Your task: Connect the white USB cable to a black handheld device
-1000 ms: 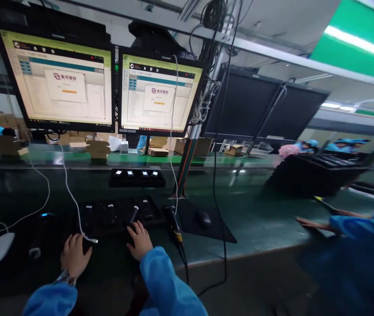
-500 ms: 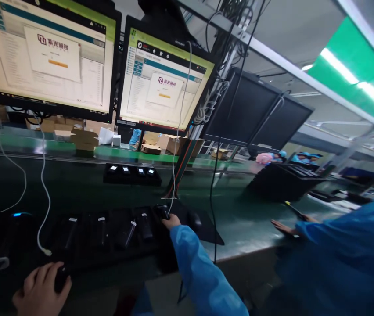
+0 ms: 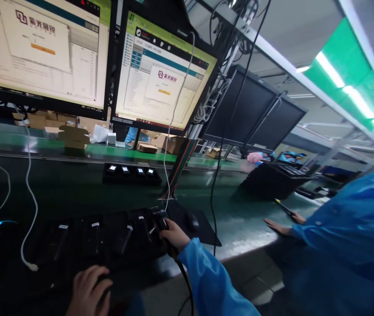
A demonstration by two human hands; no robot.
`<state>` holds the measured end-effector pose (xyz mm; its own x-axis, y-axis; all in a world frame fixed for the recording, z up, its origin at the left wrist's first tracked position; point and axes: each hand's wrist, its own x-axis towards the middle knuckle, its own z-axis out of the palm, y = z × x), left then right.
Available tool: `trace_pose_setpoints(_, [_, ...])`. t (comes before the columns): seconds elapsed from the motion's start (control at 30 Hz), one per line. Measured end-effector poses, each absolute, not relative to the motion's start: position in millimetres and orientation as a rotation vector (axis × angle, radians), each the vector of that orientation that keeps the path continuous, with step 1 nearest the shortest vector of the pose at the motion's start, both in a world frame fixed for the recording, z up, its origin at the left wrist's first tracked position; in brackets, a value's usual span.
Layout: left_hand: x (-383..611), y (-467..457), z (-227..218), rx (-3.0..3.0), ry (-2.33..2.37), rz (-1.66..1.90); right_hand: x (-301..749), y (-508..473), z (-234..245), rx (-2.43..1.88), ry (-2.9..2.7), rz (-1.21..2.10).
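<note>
Worktop [image 3: 246, 228]: smooth green surface with a dull sheen that catches the ceiling lights. Tray [image 3: 108, 239]: black matt plastic, holding dark devices with small white labels (paper, by the look). Scanner [image 3: 160, 221] in the right hand [image 3: 174, 232]: black plastic, slightly glossy. Cable [image 3: 29, 193]: white, smooth rubbery sheath. Sleeve [image 3: 213, 285]: thin blue cloth, faintly shiny. Boxes [image 3: 73, 136] behind: brown matt cardboard. Monitors [image 3: 160, 74]: matt black plastic frames, glowing screens.

Black handheld scanner [image 3: 161, 221] tilted over black tray [image 3: 108, 239].
</note>
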<state>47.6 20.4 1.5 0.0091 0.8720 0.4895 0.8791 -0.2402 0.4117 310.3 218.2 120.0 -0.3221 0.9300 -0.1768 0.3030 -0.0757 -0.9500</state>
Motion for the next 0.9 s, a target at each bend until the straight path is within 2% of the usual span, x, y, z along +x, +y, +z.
trace_pose_setpoints(0.13, [105,74,61,-2.785,-2.096,-0.794,314,218,131,-1.300,-1.639,1.486])
trace_pose_setpoints(0.23, [139,122,86,-2.582,-2.211,-0.490,324,212,135,-1.261,-1.610,1.454])
trace_pose_setpoints(0.33, [159,166,89,-2.372,-2.408,-0.323,337,210,132,-1.247,-1.514,1.404])
trace_pose_setpoints(0.47, [168,197,86,-2.253,-2.488,-0.290,346,214,126,-1.238,-1.476,1.547])
trace_pose_setpoints(0.9, [174,197,84,-2.200,-2.543,-0.277,331,233,152,-1.189,-1.601,1.714])
